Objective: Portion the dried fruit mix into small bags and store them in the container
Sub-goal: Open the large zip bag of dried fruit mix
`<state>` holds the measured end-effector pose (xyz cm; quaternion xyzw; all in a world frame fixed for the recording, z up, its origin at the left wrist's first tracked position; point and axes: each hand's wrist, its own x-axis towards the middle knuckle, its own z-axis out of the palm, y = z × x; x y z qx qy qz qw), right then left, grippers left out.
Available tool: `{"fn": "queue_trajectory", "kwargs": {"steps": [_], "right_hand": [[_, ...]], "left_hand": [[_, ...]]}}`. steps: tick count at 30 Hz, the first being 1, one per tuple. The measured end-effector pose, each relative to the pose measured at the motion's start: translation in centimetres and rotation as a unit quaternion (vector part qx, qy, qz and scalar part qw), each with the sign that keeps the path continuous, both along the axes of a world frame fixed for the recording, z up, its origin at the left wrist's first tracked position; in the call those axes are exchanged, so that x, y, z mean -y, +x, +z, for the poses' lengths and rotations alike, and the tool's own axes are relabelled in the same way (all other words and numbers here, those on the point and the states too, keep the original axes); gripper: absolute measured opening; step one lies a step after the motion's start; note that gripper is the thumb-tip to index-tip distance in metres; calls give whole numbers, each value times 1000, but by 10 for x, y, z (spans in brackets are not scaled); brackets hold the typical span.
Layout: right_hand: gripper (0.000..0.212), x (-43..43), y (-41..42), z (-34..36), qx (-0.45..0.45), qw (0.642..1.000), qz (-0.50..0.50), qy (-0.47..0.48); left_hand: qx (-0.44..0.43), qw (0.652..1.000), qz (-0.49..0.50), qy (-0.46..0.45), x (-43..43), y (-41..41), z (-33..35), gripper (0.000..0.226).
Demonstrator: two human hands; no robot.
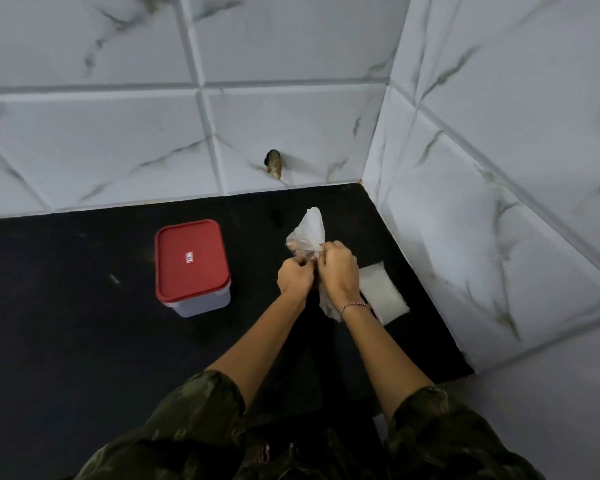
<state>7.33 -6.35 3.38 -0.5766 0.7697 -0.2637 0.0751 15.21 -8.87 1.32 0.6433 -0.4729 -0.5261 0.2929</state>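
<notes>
Both hands hold a clear plastic bag (309,230) above the black counter, its top standing up beyond my fingers. My left hand (296,276) pinches the bag from the left, and my right hand (340,270) pinches it from the right; the fingertips nearly touch. More crumpled plastic hangs below my right wrist. A flat stack of small clear bags (385,294) lies on the counter just right of my right hand. The container (193,268), pale with a red lid shut on it, stands to the left of my hands. No dried fruit is visible.
The black counter (84,306) runs into a corner of white marble-look tiled walls at the back and right. A dark hole with a stub (274,164) marks the back wall above the counter. My camouflage-patterned sleeves fill the bottom of the view.
</notes>
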Motion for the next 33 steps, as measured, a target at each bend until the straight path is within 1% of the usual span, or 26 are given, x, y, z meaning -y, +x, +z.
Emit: {"fn": "queue_trajectory", "kwargs": {"steps": [3,8,11,13,15,16,18,19,21,23,25,27,29,31,33], "right_hand": [[14,-6,17,-10,-4,1000,17,12],[19,-18,35,-28,8,999,23,43],[18,-29,39,-41,43,997,36,61],[21,-37,41,-49,84,993,47,73],[29,-42,41,-58,97,990,59,83],[31,-43,41,-61,117,988,53,83],[35,-43,40,-63,185,980,22,69],[34,-42,39,-65,209,976,5,59],[24,-39,34,-66,232,971,-21,56],[14,-36,29,-63,280,956,-46,77],[17,-31,26,-61,334,932,-55,127],[26,-26,24,-58,338,923,-53,179],[30,-22,21,-53,360,907,-52,214],[30,-20,18,-45,422,870,-52,248],[31,-19,13,-39,467,835,-53,284]], "left_hand": [[2,1000,6,11,-7,18,-11,22],[-22,998,-6,64,-19,38,-26,22],[-31,995,-16,96,-27,46,-32,20],[10,995,-30,99,-30,51,-34,24],[78,992,-43,93,-31,53,-35,29],[105,989,-42,93,-31,54,-34,31],[143,985,-31,96,-33,54,-32,34],[158,983,-22,89,-33,52,-31,36],[173,983,3,52,-35,48,-31,43],[157,987,19,20,-36,45,-31,51],[130,991,14,17,-36,43,-32,52],[112,994,8,15,-35,43,-33,44],[87,996,15,6,-33,44,-33,32],[72,997,17,-2,-31,47,-31,26],[70,997,9,-8,-29,51,-30,27]]}}
